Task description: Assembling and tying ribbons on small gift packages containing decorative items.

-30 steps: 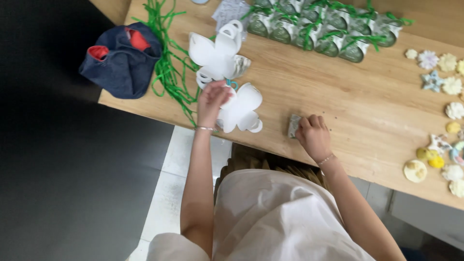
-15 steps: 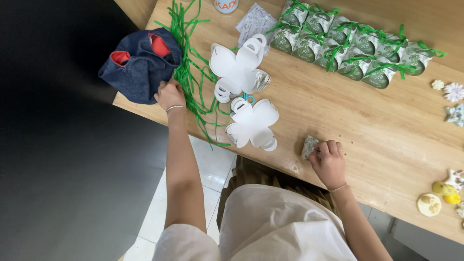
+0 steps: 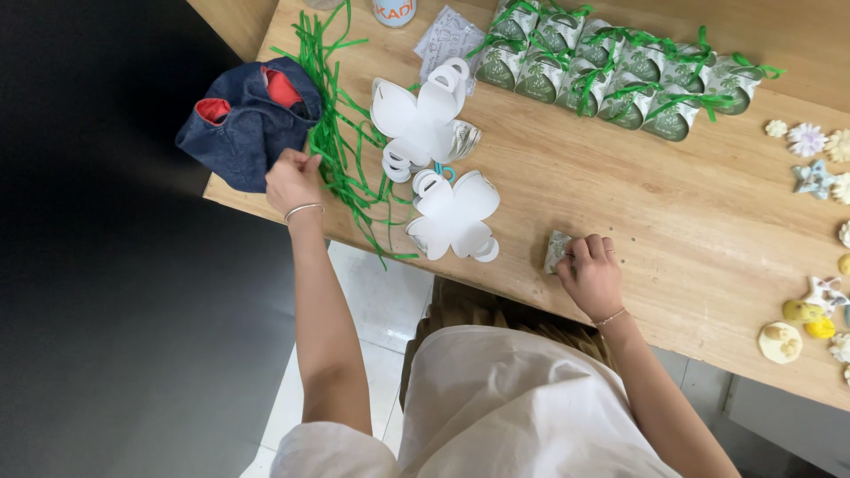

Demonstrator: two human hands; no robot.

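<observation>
My left hand (image 3: 292,180) is at the left end of the wooden table (image 3: 673,221), fingers curled on strands of the green ribbon pile (image 3: 341,146), right beside a dark denim pouch (image 3: 243,124) with red lining. My right hand (image 3: 591,274) rests near the front edge, fingers closed on a small folded patterned box (image 3: 555,250). Between my hands lie two flat white flower-shaped box blanks (image 3: 453,215), the other blank (image 3: 416,113) behind the first.
A row of several finished green-patterned boxes tied with green ribbon (image 3: 611,75) stands at the back. Small shaped soaps or ornaments (image 3: 806,312) lie along the right edge. A patterned sheet (image 3: 447,35) and a can (image 3: 394,11) sit at the back.
My left hand left the white box blank and moved left to the green ribbon by the denim pouch. My right hand stayed on the small box.
</observation>
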